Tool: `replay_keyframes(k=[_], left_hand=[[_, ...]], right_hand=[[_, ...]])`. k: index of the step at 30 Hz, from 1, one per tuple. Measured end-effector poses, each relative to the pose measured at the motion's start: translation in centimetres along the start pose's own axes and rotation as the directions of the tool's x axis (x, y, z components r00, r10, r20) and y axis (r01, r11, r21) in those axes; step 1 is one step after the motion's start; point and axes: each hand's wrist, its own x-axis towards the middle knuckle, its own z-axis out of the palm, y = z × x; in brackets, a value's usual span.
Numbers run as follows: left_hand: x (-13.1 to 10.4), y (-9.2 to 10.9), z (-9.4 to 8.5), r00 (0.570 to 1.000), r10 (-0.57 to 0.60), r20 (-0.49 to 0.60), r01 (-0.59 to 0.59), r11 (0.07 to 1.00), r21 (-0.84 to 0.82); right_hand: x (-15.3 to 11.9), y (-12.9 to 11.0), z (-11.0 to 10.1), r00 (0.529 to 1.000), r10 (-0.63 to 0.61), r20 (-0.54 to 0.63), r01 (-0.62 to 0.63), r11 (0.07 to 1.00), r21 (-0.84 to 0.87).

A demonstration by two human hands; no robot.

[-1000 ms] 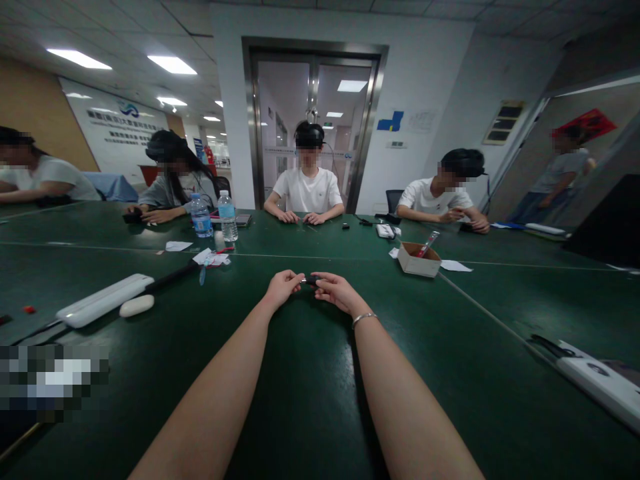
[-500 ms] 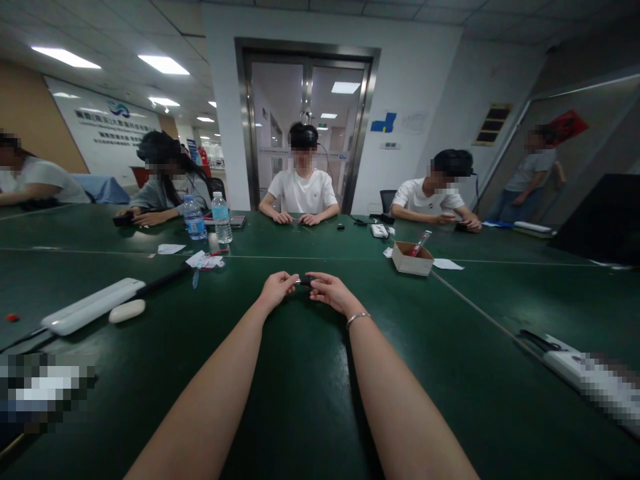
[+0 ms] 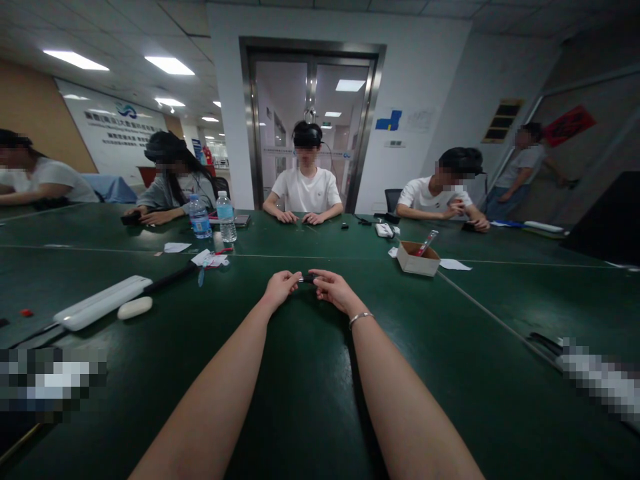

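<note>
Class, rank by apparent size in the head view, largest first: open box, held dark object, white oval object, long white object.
1. Long white object
2. Open box
3. White oval object
4. Held dark object, partly hidden; its visible part looks smallest

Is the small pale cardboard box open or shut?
Open: the small pale cardboard box shows its brown inside, and a slim reddish item pokes past its rim.

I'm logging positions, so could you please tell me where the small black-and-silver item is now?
In the head view, the item is just left of centre, held between the left hand and right hand.
</note>
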Motion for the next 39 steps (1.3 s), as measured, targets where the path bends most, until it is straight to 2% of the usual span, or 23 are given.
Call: replay_keyframes(k=[13,24,30,36,39], left_hand=[[0.3,-0.5,0.2,1.000,-0.004,-0.015,0.005,0.996,0.090],[-0.7,1.1,0.7,0.998,0.038,-0.054,-0.028,0.984,0.176],[-0.8,1.2,0.7,0.997,0.039,-0.062,-0.026,0.981,0.191],[-0.3,0.1,0.7,0.999,0.033,-0.031,-0.030,0.994,0.101],[-0.1,-0.1,0.8,0.996,0.089,-0.013,-0.089,0.996,-0.018]], right_hand=[[0.2,0.4,-0.1,0.996,-0.081,0.019,0.081,0.997,-0.003],[0.1,0.2,0.1,0.996,-0.081,0.025,0.082,0.997,-0.010],[0.0,0.1,0.1,0.997,-0.063,0.035,0.063,0.998,-0.007],[0.4,0.5,-0.1,0.999,-0.035,-0.020,0.035,0.999,0.002],[0.6,0.6,-0.1,0.998,-0.005,-0.063,0.006,1.000,0.012]])
